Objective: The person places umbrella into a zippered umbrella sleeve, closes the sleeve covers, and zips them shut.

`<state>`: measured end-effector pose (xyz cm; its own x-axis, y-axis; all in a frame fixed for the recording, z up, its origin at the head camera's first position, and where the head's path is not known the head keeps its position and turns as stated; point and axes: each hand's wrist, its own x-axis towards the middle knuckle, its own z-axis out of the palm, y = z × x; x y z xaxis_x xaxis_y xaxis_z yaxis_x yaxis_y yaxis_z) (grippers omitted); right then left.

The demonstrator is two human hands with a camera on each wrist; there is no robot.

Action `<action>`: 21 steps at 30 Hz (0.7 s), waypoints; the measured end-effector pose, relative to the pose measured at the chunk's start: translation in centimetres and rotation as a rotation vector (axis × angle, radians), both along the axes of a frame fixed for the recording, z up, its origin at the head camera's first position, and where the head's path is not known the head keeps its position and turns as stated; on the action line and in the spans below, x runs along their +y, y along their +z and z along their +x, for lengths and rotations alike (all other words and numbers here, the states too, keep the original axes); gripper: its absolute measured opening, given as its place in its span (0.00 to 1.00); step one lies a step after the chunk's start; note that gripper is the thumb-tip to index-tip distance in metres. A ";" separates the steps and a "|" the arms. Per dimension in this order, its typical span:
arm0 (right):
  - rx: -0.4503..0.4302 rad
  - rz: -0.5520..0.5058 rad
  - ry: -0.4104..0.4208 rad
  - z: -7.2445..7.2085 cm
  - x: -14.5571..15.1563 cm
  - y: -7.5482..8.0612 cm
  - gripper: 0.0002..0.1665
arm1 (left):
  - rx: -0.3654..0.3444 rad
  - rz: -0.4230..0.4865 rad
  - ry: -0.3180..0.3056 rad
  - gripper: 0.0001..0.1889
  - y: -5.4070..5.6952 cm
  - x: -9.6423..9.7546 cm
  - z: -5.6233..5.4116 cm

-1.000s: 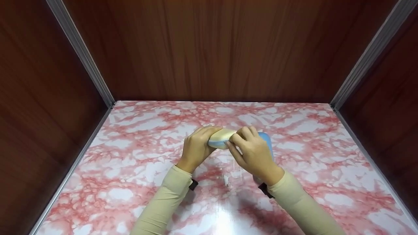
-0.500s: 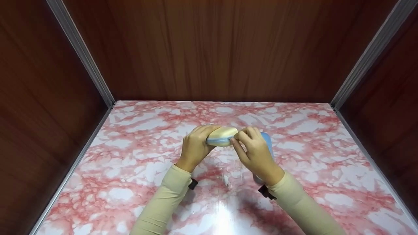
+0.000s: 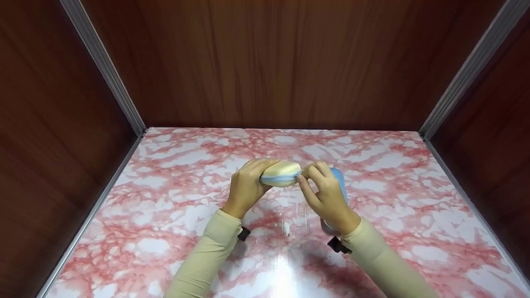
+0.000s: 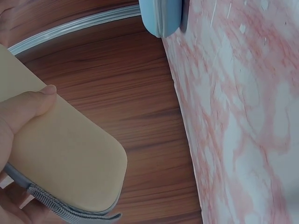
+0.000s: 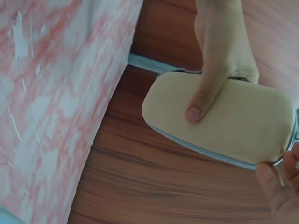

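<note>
A cream zip case (image 3: 282, 169) with a pale blue zip band is held up above the table. My left hand (image 3: 247, 185) grips its left end, the thumb lying across a cream face in the right wrist view. At the case's right end, my right hand (image 3: 328, 198) pinches the zip pull between thumb and forefinger; the pull itself is mostly hidden by the fingers. In the left wrist view a grey fabric strip (image 4: 53, 201) runs along the lower edge of the case (image 4: 77, 154).
A blue rounded case (image 3: 338, 178) lies on the table, partly hidden behind the right hand. The table (image 3: 174, 231) has a red and white marbled top. Dark wood-grain panels (image 3: 265, 66) enclose the back and both sides.
My right hand has slid a short way right along the zip to the case's right end. The left hand has turned the case slightly, so more of the blue band shows.
</note>
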<state>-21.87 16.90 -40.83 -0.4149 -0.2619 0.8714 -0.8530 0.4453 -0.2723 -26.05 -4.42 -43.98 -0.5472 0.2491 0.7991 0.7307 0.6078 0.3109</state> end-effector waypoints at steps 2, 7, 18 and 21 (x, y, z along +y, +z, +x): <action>-0.012 -0.021 0.008 -0.1 0.1 -0.1 0.07 | -0.001 0.004 -0.008 0.24 0.0 0.0 0.0; -0.064 -0.061 0.035 -0.1 0.1 -0.2 0.08 | -0.001 0.015 -0.016 0.24 0.1 -0.1 0.0; -0.221 -0.058 0.177 -0.3 0.4 -0.6 0.11 | -0.024 0.018 -0.056 0.25 -0.1 0.0 -0.2; -0.184 -0.030 0.170 -0.3 0.6 -0.5 0.09 | -0.017 0.002 -0.055 0.25 0.0 0.0 -0.2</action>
